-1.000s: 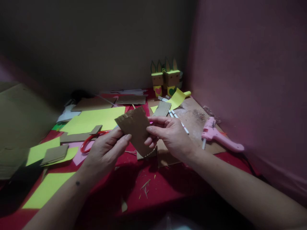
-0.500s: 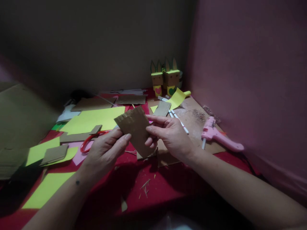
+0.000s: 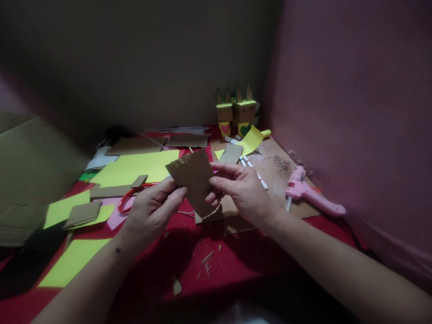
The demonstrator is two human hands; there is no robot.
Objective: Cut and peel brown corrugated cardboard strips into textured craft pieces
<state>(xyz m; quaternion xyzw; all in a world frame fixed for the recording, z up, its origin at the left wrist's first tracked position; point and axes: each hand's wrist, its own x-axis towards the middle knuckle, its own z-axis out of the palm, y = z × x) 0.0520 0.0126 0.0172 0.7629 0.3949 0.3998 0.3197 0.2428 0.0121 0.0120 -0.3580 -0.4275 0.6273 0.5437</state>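
Observation:
Between my two hands a small piece of brown cardboard (image 3: 193,180) is held tilted above the table, its upper left edge rough. My left hand (image 3: 157,204) pinches its left side between thumb and fingers. On its right side, my right hand (image 3: 239,189) grips the edge, with the thumb in front and some fingers behind. Red-handled scissors (image 3: 124,203) lie just past my left hand, partly hidden by it. To the right of my right hand rests a pink glue gun (image 3: 299,185), with a clear stick of glue beneath it.
Yellow sheets (image 3: 141,164) and cardboard scraps (image 3: 83,213) cover the left of the red table (image 3: 189,306). White markers (image 3: 254,168) lie on a cardboard base (image 3: 273,148). Two cardboard figures with pointed ears (image 3: 245,112) stand at the back. A pink wall (image 3: 354,112) bounds the right.
The whole view has shifted slightly, so everything sits a little further right. Both hands keep their hold on the cardboard piece, which looks almost unchanged in tilt.

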